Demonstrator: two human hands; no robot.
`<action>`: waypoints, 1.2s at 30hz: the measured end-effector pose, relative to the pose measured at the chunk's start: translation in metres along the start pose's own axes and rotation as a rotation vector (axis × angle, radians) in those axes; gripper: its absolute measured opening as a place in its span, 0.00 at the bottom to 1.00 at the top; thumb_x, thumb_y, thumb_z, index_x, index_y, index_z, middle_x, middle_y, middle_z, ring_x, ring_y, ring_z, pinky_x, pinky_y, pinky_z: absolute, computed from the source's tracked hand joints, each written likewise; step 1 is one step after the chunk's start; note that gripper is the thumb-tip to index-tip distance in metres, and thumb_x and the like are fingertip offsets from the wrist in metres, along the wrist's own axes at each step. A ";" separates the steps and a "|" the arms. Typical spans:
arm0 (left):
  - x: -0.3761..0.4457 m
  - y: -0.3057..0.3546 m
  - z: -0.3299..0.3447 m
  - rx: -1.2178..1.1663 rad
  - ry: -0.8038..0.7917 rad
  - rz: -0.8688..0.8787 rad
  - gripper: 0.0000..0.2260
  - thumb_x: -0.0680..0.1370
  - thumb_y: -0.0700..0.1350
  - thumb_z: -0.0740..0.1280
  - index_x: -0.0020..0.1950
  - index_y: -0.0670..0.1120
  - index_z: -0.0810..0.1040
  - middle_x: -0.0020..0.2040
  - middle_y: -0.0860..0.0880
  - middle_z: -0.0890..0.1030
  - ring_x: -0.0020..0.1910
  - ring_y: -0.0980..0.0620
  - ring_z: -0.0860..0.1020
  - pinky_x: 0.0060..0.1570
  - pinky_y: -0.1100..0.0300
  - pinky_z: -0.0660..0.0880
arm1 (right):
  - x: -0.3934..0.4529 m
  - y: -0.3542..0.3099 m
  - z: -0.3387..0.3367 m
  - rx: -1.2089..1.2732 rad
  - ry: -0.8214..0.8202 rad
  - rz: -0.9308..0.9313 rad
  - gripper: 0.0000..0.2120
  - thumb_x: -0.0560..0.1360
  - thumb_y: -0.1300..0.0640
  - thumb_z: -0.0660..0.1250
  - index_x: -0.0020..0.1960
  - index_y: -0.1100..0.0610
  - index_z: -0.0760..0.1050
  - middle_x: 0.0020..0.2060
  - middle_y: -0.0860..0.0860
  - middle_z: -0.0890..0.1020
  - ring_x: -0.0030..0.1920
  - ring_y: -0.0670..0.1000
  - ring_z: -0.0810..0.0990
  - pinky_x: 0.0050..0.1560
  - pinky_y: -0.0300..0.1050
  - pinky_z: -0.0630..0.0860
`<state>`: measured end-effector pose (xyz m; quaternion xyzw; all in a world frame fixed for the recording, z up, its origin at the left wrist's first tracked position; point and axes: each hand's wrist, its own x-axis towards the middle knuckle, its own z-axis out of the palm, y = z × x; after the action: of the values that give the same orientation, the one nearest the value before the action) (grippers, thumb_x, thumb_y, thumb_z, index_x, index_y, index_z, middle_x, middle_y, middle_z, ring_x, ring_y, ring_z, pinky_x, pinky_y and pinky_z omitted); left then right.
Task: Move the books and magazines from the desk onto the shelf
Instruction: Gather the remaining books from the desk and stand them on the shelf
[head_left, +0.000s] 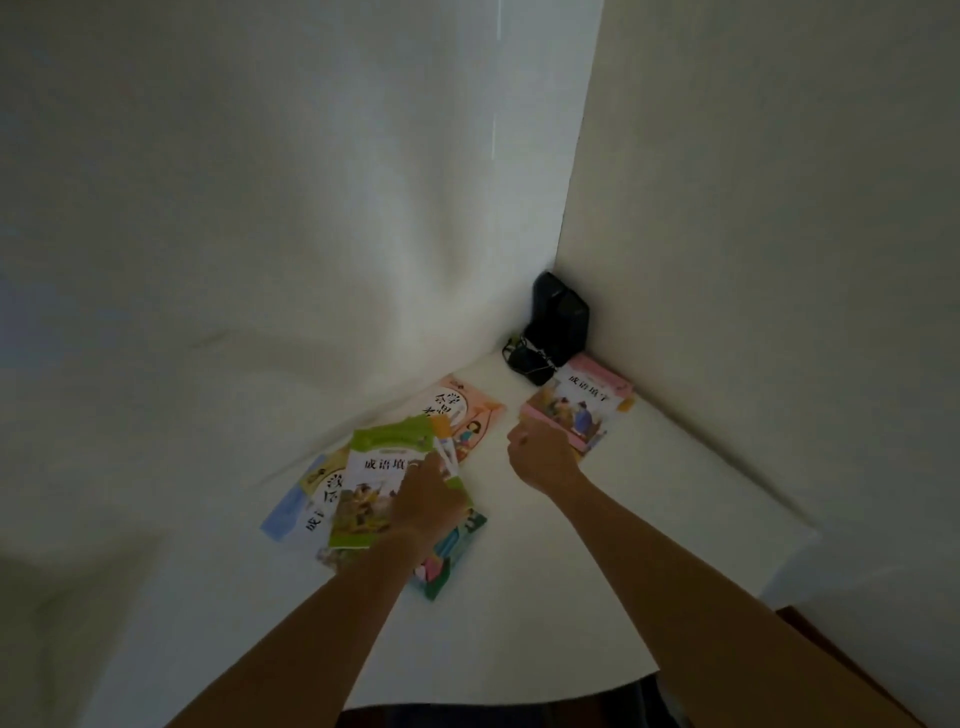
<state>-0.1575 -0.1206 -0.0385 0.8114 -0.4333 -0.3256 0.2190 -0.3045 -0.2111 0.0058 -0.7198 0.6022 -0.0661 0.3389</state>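
Several thin picture books lie on the white desk (571, 597). My left hand (428, 501) grips a green-covered book (376, 483), lifted at a tilt over a loose pile. Under it lie a blue and yellow book (298, 499) and a teal one (449, 558). A peach-covered book (467, 415) lies behind the pile. My right hand (540, 452) has curled fingers at the near left corner of a pink book (584, 408); whether it pinches that corner is unclear. No shelf is in view.
A black device (558, 322) with tangled cables (524, 356) stands in the back corner, just behind the pink book. White cloth covers the wall on the left and back. A plain wall rises on the right. The desk's edge runs along the right.
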 end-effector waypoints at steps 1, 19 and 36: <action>0.011 -0.006 0.006 0.007 -0.004 -0.046 0.24 0.75 0.41 0.66 0.72 0.45 0.70 0.66 0.42 0.74 0.63 0.45 0.74 0.63 0.50 0.74 | 0.013 0.009 0.004 0.020 -0.028 0.009 0.14 0.80 0.60 0.59 0.61 0.61 0.77 0.57 0.59 0.81 0.59 0.60 0.79 0.55 0.47 0.73; 0.072 -0.102 0.002 0.107 0.240 -0.562 0.35 0.79 0.63 0.63 0.78 0.43 0.62 0.75 0.37 0.63 0.74 0.37 0.61 0.70 0.44 0.64 | 0.086 0.006 0.146 0.182 -0.222 0.075 0.19 0.82 0.49 0.61 0.67 0.61 0.69 0.56 0.58 0.79 0.49 0.56 0.78 0.47 0.44 0.71; 0.067 -0.112 -0.025 -0.765 0.180 -0.181 0.15 0.77 0.33 0.69 0.58 0.48 0.72 0.56 0.44 0.82 0.50 0.46 0.84 0.41 0.54 0.84 | 0.084 0.005 0.143 0.610 -0.168 -0.025 0.21 0.72 0.64 0.71 0.60 0.47 0.73 0.53 0.49 0.84 0.52 0.53 0.84 0.52 0.55 0.83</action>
<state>-0.0495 -0.1167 -0.1155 0.7316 -0.1867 -0.4088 0.5126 -0.2141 -0.2290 -0.1322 -0.5954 0.5155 -0.1880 0.5869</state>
